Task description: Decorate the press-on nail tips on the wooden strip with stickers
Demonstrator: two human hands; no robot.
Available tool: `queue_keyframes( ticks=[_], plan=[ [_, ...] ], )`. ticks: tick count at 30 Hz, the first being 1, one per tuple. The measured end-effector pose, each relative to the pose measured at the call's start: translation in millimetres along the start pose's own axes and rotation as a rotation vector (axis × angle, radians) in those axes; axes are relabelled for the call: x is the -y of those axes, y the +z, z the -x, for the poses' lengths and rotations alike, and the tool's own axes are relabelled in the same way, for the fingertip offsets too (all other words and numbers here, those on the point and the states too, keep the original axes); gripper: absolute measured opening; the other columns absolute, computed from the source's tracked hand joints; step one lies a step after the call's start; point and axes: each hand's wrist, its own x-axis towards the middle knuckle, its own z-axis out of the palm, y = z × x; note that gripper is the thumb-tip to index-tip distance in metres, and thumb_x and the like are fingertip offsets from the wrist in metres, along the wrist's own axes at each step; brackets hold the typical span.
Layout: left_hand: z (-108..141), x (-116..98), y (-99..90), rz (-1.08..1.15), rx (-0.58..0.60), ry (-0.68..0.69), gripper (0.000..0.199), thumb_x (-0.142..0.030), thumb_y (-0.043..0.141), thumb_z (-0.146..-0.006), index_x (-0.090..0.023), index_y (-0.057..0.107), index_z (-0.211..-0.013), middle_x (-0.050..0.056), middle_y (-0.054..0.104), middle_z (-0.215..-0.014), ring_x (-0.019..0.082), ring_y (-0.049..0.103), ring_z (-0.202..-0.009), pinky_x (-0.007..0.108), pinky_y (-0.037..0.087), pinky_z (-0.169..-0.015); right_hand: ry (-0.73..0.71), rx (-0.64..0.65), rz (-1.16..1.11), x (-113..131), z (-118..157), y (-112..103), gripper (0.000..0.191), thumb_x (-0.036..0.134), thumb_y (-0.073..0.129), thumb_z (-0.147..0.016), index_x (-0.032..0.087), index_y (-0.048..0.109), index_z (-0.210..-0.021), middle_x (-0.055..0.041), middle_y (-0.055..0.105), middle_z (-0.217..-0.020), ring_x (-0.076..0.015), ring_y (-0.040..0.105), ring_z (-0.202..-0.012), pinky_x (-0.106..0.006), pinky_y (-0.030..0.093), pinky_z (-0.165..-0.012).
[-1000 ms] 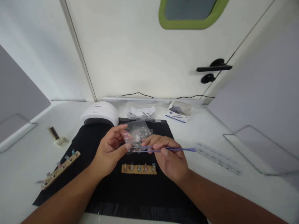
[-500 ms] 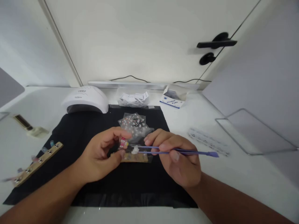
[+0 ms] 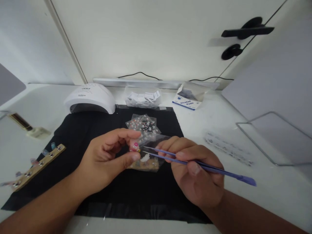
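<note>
Between the thumb and fingertips of my left hand (image 3: 109, 154) is a small pink false nail (image 3: 134, 145) with a colourful pattern on it. My right hand (image 3: 192, 165) is closed around purple tweezers (image 3: 204, 166), whose thin tips point left, slightly apart, just right of the nail. Nothing shows between the tips. Below them a ragged white piece (image 3: 145, 158) lies over a wooden strip (image 3: 143, 166) and clear film. Behind my hands, overlapping clear sticker sheets (image 3: 143, 125) with white and orange motifs lie on the black cloth (image 3: 109, 198).
A white nail lamp (image 3: 90, 97) stands at the back left. Behind the cloth are a clear tub of white packets (image 3: 142, 99) and an alcohol pads box (image 3: 187, 97). On the left lie a polish bottle (image 3: 36, 132) and a wooden strip with several nail tips (image 3: 40, 167).
The tweezer tips have moved off the white piece, up toward the pink nail, and their handle end has swung down to the right. The camera view has shifted slightly.
</note>
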Motion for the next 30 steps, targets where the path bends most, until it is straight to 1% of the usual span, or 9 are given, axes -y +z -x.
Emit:
queue_keyframes(
  ticks=[3, 7, 11, 15, 17, 23, 27, 30],
  plan=[
    [0, -2, -1.7, -0.009, 0.038, 0.016, 0.036, -0.005, 0.079, -0.078, -0.030, 0.079, -0.105, -0.002, 0.070, -0.082, 0.007, 0.066, -0.073, 0.011, 0.055, -0.065, -0.073, 0.049, -0.028, -1, 0, 0, 0.023, 0.022, 0.055, -0.094, 0.021, 0.076, -0.104, -0.0072, 0.069, -0.078, -0.0233, 0.066, -0.077, -0.045, 0.058, -0.071],
    [-1, -4, -3.3, -0.068, 0.090, 0.081, 0.037, -0.005, 0.077, -0.080, -0.031, 0.078, -0.106, -0.003, 0.067, -0.085, 0.006, 0.063, -0.074, 0.009, 0.052, -0.064, -0.052, 0.056, -0.066, -1, 1, 0, 0.025, 0.019, 0.053, -0.095, 0.018, 0.075, -0.106, -0.0074, 0.069, -0.080, -0.0226, 0.066, -0.078, -0.043, 0.057, -0.069],
    [0, -3, -3.7, -0.111, 0.107, 0.076, 0.045, -0.005, 0.078, -0.078, -0.033, 0.075, -0.113, -0.004, 0.065, -0.086, 0.006, 0.063, -0.079, 0.010, 0.052, -0.071, -0.034, 0.063, -0.079, -1, 0, -1, 0.026, 0.018, 0.052, -0.095, 0.018, 0.075, -0.106, -0.0067, 0.068, -0.080, -0.0216, 0.066, -0.079, -0.041, 0.057, -0.071],
    [2, -2, -4.4, -0.187, 0.112, 0.081, 0.045, -0.005, 0.075, -0.081, -0.034, 0.073, -0.116, -0.005, 0.065, -0.088, 0.005, 0.063, -0.082, 0.010, 0.052, -0.076, -0.046, 0.061, -0.068, -2, -1, -3, 0.026, 0.017, 0.052, -0.095, 0.017, 0.075, -0.107, -0.0073, 0.069, -0.082, -0.0219, 0.066, -0.079, -0.041, 0.056, -0.070],
    [2, -3, -4.2, -0.234, 0.099, 0.087, 0.043, -0.005, 0.074, -0.081, -0.033, 0.074, -0.113, -0.006, 0.067, -0.087, 0.005, 0.063, -0.080, 0.008, 0.051, -0.076, -0.057, 0.061, -0.054, -3, 0, -4, 0.026, 0.017, 0.052, -0.095, 0.017, 0.075, -0.107, -0.0074, 0.069, -0.081, -0.0223, 0.066, -0.079, -0.041, 0.056, -0.070],
    [-4, -10, -2.9, -0.326, 0.046, 0.093, 0.027, -0.006, 0.074, -0.080, -0.025, 0.077, -0.100, -0.004, 0.070, -0.083, 0.006, 0.066, -0.078, 0.008, 0.051, -0.069, -0.078, 0.086, -0.039, -3, -1, -6, 0.026, 0.017, 0.053, -0.094, 0.017, 0.075, -0.106, -0.0081, 0.069, -0.082, -0.0234, 0.066, -0.079, -0.044, 0.056, -0.070],
    [-7, -13, -6.4, -0.342, 0.077, 0.077, 0.023, -0.008, 0.074, -0.082, -0.024, 0.078, -0.097, -0.003, 0.071, -0.084, 0.006, 0.065, -0.075, 0.008, 0.050, -0.065, -0.066, 0.127, -0.017, -1, -4, -7, 0.027, 0.017, 0.052, -0.094, 0.018, 0.075, -0.107, -0.0079, 0.068, -0.080, -0.0222, 0.064, -0.076, -0.044, 0.055, -0.071],
    [-7, -14, -9.8, -0.346, 0.120, 0.075, 0.022, -0.008, 0.073, -0.083, -0.024, 0.077, -0.096, -0.003, 0.070, -0.084, 0.006, 0.064, -0.074, 0.010, 0.050, -0.065, -0.050, 0.141, -0.005, 1, -6, -8, 0.026, 0.018, 0.053, -0.094, 0.019, 0.075, -0.107, -0.0080, 0.068, -0.081, -0.0215, 0.064, -0.075, -0.044, 0.053, -0.074]
  ],
)
